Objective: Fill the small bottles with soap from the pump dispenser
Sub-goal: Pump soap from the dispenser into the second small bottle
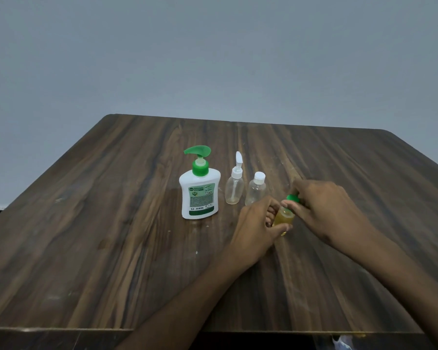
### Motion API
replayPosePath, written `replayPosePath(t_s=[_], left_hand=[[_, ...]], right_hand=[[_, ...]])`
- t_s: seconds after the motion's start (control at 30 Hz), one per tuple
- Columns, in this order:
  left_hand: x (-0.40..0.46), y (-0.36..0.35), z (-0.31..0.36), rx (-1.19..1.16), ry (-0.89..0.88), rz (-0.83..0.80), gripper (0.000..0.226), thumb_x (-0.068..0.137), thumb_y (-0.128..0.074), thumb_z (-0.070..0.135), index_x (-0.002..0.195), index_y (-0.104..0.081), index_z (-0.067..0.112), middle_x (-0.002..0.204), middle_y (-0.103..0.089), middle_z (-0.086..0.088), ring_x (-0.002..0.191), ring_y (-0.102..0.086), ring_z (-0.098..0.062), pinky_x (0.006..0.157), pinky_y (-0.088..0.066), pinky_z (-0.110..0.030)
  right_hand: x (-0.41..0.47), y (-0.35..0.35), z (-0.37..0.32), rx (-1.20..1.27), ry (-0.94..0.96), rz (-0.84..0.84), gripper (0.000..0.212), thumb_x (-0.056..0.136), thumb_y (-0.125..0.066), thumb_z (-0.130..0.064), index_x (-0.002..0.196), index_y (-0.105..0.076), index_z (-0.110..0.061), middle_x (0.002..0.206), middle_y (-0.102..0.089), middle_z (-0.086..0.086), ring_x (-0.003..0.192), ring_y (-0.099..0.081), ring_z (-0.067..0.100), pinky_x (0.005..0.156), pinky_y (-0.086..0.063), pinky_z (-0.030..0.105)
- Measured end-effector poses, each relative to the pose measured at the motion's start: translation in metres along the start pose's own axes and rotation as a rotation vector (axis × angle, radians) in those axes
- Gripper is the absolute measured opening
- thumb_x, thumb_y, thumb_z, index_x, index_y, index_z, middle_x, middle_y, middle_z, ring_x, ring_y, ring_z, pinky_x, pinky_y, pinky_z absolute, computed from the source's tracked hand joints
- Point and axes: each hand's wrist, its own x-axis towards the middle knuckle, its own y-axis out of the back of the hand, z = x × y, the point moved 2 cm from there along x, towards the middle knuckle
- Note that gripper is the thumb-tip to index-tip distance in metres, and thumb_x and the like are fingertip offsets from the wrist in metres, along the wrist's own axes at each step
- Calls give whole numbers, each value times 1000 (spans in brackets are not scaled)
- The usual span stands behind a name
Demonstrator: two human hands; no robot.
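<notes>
The small bottle point(285, 216) with yellow soap stood on the counter point(111, 223), right of the flip-cap bottle point(256, 188), the spray bottle point(234, 186) and the pump dispenser point(199, 189). If its green cap point(292, 198) was twisted carelessly, it could probably tip and spill. The left hand point(257, 228) curled its grip round the body; the right hand point(324, 205) pinched the cap.
</notes>
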Motion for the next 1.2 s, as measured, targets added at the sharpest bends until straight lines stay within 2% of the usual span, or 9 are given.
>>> replayPosePath(t_s=[0.1,0.2,0.3,0.43,0.53,0.7,0.93,1.07,1.2], left_hand=[[-5,-1,-1,138,-33,46,36,83,-86,28,110,-66,15,103,-72,2,93,-67,-12,86,-56,-36],[-19,6,8,312,-114,116,28,95,-73,22,119,-62,12,115,-68,-4,106,-65,-22,91,-51,-38],[-40,20,22,303,-156,116,23,98,-69,21,119,-61,16,115,-66,1,106,-62,-14,92,-50,-32],[-80,44,28,234,-133,181,33,96,-75,21,126,-64,24,120,-68,14,112,-60,3,97,-44,-8],[-112,61,25,196,-97,238,35,92,-80,19,125,-69,23,118,-72,17,111,-65,5,96,-45,-5],[-152,78,13,169,-62,374,41,84,-86,7,119,-74,22,112,-76,19,104,-70,6,92,-52,-10],[-177,92,12,95,-33,476,31,83,-78,16,114,-76,21,107,-78,19,99,-76,-2,89,-56,-14],[-179,94,16,71,-21,468,30,86,-74,29,115,-76,24,108,-77,21,100,-75,0,88,-56,-14],[-181,94,15,86,23,438,33,83,-68,38,116,-73,36,112,-76,24,100,-74,6,87,-56,-11]], right_hand=[[15,11,14,8,-31,86,22,95,-70,-39,92,-66,-18,84,-68,1,78,-65,25,62,-41,32],[34,13,20,21,-49,106,21,93,-73,-37,93,-69,-17,85,-70,1,81,-65,25,63,-38,31],[48,5,23,31,-75,79,21,93,-73,-39,94,-70,-18,87,-71,1,82,-65,24,64,-37,30],[55,-5,23,42,-97,56,23,92,-73,-41,88,-68,-19,82,-68,-1,75,-63,21,57,-36,28],[57,-7,22,35,-83,63,23,93,-72,-42,88,-66,-20,80,-67,-2,71,-61,18,54,-36,27],[60,1,21,-31,-59,26,25,91,-72,-47,91,-67,-22,89,-67,-3,77,-63,21,65,-55,38],[65,19,-31,94,67,145,44,92,-69,-50,123,-63,-20,111,-72,-2,100,-67,23,84,-55,43],[74,12,-69,111,148,135,63,90,-69,-54,141,-41,-31,97,-73,-7,95,-69,25,86,-54,46],[87,-8,-80,87,113,83,44,91,-71,-33,132,-54,-30,85,-64,-10,90,-67,24,76,-45,36]])
